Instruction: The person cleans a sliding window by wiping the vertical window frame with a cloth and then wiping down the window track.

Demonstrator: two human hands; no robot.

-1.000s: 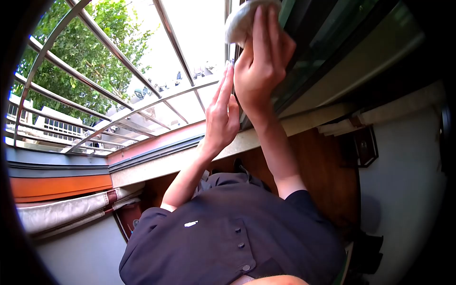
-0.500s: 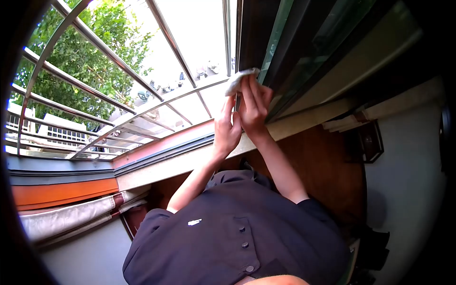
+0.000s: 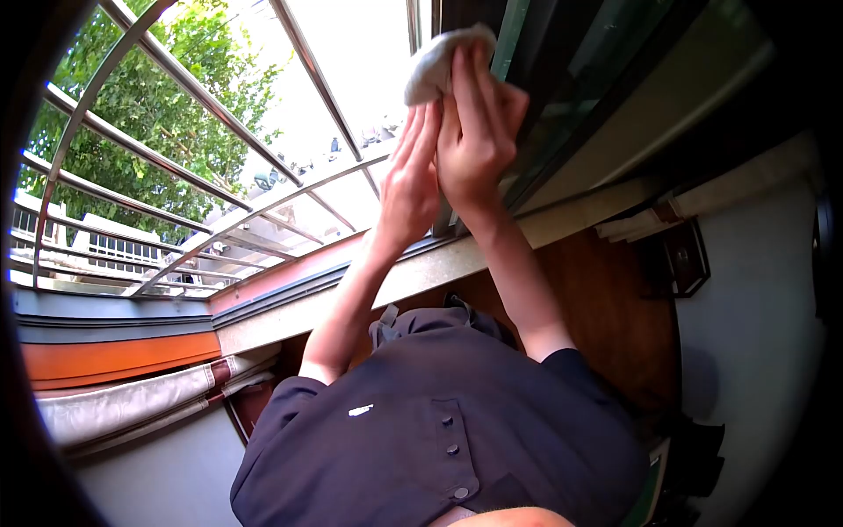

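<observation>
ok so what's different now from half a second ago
The right hand has moved up in the picture, carrying the white cloth, and the left hand has risen too. Nothing was visibly let go. The right hand still holds the cloth; the metal bars look unchanged.

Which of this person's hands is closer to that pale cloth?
Right. The right hand grips the pale cloth; the left hand is just below, close to the cloth's lower edge, though whether it touches is unclear.
</observation>
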